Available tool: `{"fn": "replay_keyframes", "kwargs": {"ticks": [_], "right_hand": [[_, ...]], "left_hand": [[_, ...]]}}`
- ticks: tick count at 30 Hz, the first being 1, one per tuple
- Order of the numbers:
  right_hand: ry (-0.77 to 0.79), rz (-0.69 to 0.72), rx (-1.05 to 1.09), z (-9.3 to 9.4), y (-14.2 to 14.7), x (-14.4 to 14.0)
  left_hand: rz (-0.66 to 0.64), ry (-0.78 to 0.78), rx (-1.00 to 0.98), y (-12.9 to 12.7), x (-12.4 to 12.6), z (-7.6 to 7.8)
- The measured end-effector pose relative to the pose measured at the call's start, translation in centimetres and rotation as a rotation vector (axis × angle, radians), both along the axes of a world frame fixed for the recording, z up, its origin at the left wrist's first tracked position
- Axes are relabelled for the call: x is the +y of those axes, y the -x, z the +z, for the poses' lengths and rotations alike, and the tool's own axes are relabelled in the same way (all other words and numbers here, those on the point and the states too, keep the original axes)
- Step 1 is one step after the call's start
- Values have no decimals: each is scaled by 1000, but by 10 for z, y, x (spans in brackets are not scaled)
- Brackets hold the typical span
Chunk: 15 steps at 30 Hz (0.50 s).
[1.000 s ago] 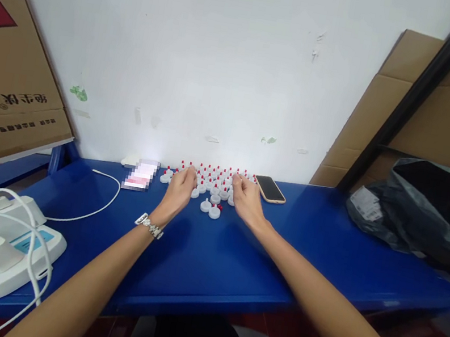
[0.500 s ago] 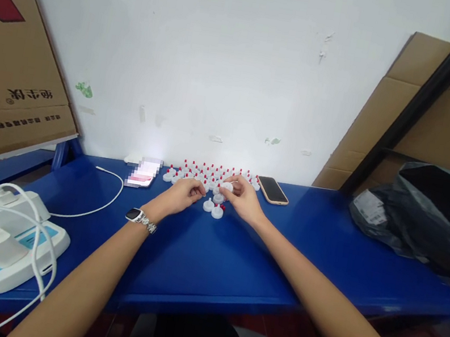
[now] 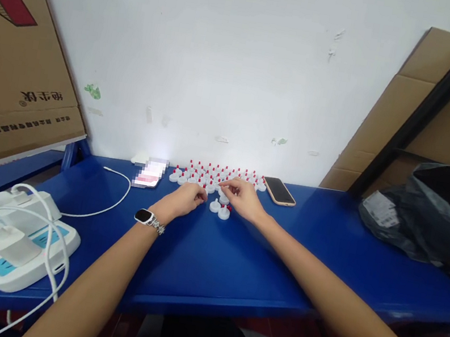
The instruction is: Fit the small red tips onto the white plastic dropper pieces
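Phone (image 3: pixel 279 191) right of caps (image 3: pixel 215 177)

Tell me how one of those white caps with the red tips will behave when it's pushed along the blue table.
A white cap probably slides rather than rolls, since it sits on a broad flat base. It looks like light plastic, so a nudge from the right hand likely shifts it easily. The narrow red tip may tip it over if caught.

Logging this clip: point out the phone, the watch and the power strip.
phone (image 3: pixel 279 191): head view, middle of its dark screen.
watch (image 3: pixel 143 216): head view, its black face on the left wrist.
power strip (image 3: pixel 48 234): head view, white top near its right end.
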State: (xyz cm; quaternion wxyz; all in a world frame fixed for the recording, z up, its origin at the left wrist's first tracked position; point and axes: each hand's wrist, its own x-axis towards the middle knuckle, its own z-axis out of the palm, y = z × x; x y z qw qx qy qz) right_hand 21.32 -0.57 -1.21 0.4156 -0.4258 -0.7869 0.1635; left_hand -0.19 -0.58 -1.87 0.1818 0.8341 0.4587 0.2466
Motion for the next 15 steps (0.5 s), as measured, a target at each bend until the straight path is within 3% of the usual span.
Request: {"fn": "replay_keyframes", "kwargs": {"ticks": [4, 8, 12, 15], "right_hand": [[37, 25, -136, 3, 8, 13], [48, -8, -357, 9, 17, 23], [37, -30, -525, 13, 22, 29], [27, -92, -513, 13, 26, 33]], "left_hand": [[-66, 89, -41, -4, -6, 5], [-83, 79, -95, -1, -8, 11], [1, -13, -92, 2, -5, 13], [91, -151, -64, 3, -2, 12]]}}
